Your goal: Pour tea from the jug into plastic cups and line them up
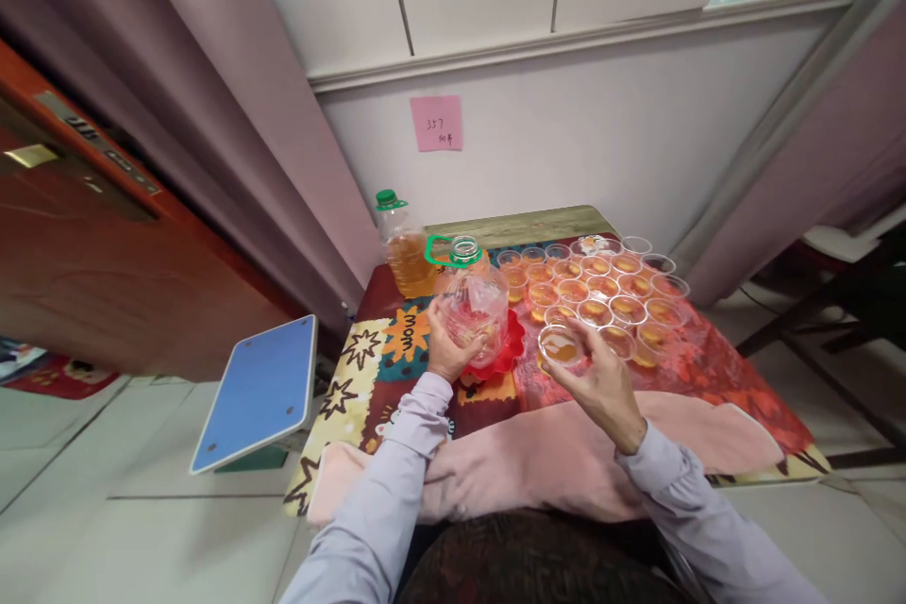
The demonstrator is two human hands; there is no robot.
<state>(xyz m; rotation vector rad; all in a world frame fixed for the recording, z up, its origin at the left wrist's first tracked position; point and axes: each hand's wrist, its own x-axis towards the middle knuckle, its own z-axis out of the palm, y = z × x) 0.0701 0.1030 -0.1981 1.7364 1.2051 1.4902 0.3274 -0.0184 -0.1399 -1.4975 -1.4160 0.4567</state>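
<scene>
My left hand (453, 344) is wrapped round the lower side of a large clear plastic jug (471, 288), uncapped, with a green handle (440, 251) at its neck. Under and beside the jug lies a red scalloped dish (511, 344). Between thumb and fingers, my right hand (598, 382) grips a clear plastic cup (562, 346) with amber liquid in it. Right behind that cup, rows of similar cups (595, 311) holding amber liquid crowd the table. How much liquid the jug contains, I cannot tell.
A second bottle (407, 255), green-capped and partly full of amber liquid, stands at the table's back left. A pink cloth (524, 458) covers the front edge of the patterned tablecloth (368, 368). A blue-topped stool (261, 387) and wooden door (127, 255) are on the left.
</scene>
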